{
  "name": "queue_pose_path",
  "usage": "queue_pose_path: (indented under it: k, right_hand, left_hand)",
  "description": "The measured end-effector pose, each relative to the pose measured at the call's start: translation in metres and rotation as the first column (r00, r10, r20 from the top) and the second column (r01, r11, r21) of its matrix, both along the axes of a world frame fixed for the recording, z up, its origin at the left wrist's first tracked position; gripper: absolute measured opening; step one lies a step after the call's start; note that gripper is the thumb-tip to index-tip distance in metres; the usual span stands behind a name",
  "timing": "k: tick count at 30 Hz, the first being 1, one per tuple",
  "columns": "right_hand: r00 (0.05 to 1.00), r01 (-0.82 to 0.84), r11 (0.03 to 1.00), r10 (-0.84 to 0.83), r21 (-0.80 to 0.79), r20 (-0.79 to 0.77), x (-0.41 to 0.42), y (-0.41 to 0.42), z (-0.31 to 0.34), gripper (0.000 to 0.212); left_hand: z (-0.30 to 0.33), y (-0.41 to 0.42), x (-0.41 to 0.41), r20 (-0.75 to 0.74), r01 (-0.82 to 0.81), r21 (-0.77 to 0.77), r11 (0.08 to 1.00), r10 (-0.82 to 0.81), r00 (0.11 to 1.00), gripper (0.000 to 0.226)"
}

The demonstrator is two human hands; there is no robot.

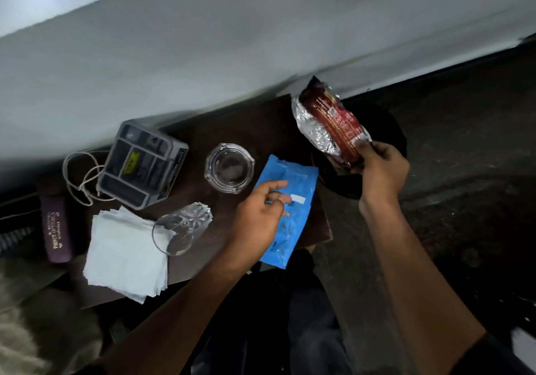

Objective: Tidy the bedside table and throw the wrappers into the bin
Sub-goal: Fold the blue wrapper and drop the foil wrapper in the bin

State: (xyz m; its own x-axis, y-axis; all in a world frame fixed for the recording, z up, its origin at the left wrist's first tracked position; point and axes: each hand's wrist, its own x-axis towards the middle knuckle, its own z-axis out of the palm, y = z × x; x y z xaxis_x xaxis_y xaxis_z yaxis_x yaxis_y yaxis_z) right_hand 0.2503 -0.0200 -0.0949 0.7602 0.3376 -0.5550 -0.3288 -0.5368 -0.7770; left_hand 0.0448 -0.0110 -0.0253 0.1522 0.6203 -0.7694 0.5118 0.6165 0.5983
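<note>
- The dark table [255,125] is crowded along its left and middle; its widest bare patch lies at the far side, between the ashtray [229,167] and the wall [261,41].
- A grey box [143,164] with a looped cord [81,177] blocks the far left.
- A glass [181,228] lying on its side, partly over the napkin stack [126,254], fills the near middle.
- A narrow strip of bare table runs between ashtray and glass.
- The blue wrapper [290,200] covers the right edge, with the left hand [258,221] over it.
- A black bin [388,131] stands just beside the table's right side; the right hand [383,168] and red wrapper [330,125] hang above it.
- Right of the bin, the floor [464,142] is open.
</note>
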Motion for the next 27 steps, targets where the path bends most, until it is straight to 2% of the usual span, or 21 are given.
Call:
queue_pose_path:
  k: [6,10,15,19,24,27]
  right_hand:
    - [0.973,0.218,0.976,-0.218,0.007,0.075,0.029,-0.054,-0.014,0.01]
    - [0.932,0.326,0.945,-0.314,-0.038,0.182,0.045,-0.078,-0.025,0.014]
    - [0.923,0.346,0.917,-0.294,-0.199,0.25,0.054,-0.092,-0.044,0.011]
    - [0.949,0.291,0.902,-0.229,-0.319,0.218,0.055,-0.087,-0.061,0.016]
    - [0.965,0.243,0.89,-0.18,-0.387,0.192,0.051,-0.069,-0.078,0.019]
    - [0.979,0.197,0.875,-0.154,-0.443,0.132,0.05,-0.06,-0.086,0.023]
  left_hand:
    - [-0.006,0.004,0.042,0.009,0.209,0.178,0.962,-0.214,0.977,0.045]
    - [-0.007,0.003,0.072,0.053,0.284,0.203,0.937,-0.3,0.952,0.044]
    - [-0.014,-0.005,0.09,0.092,0.287,0.154,0.945,-0.303,0.949,0.039]
    - [-0.018,-0.011,0.09,0.082,0.319,0.121,0.94,-0.33,0.94,0.038]
    - [-0.023,-0.017,0.072,0.074,0.315,0.103,0.944,-0.323,0.944,0.04]
    - [-0.024,-0.015,0.049,0.009,0.288,0.101,0.952,-0.29,0.957,0.043]
